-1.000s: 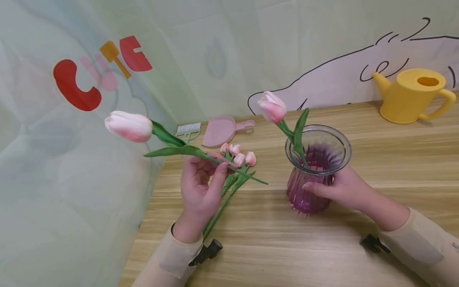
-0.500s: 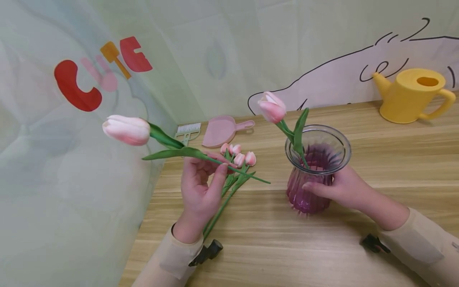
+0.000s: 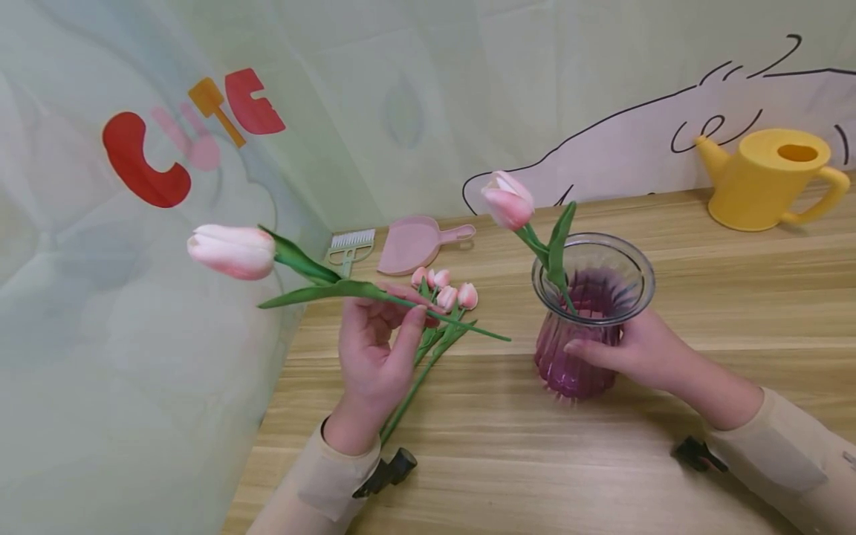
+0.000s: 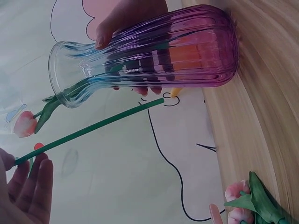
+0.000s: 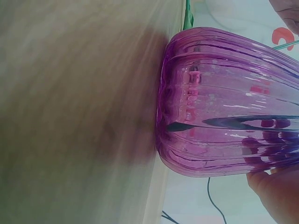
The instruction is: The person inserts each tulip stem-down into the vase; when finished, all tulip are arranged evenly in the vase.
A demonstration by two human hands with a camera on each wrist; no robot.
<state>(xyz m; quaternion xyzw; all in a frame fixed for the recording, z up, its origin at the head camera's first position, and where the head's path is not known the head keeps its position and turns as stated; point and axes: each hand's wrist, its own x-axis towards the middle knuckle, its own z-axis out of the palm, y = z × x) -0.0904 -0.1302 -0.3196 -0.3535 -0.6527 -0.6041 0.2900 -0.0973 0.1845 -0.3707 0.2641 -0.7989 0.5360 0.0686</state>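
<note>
My left hand pinches the green stem of a pink-and-white artificial tulip between thumb and fingers. The bloom points left, and the bare stem end reaches right toward the vase. In the left wrist view that stem slants up beside the glass, apart from it. My right hand grips the ribbed glass vase, purple at the base and clear at the rim, which stands upright on the table. Another tulip leans out of the vase's left side. Several more tulips lie on the table behind my left hand.
A pink dustpan and a small pale green brush lie at the back left against the wall. At the back right stands a yellow watering can. A printed cloth wall borders the wooden table behind and at left.
The tulip in my left hand has tilted slightly: its bloom has shifted a little left, and its stem end a little right toward the vase. My right hand and the vase stay still.
</note>
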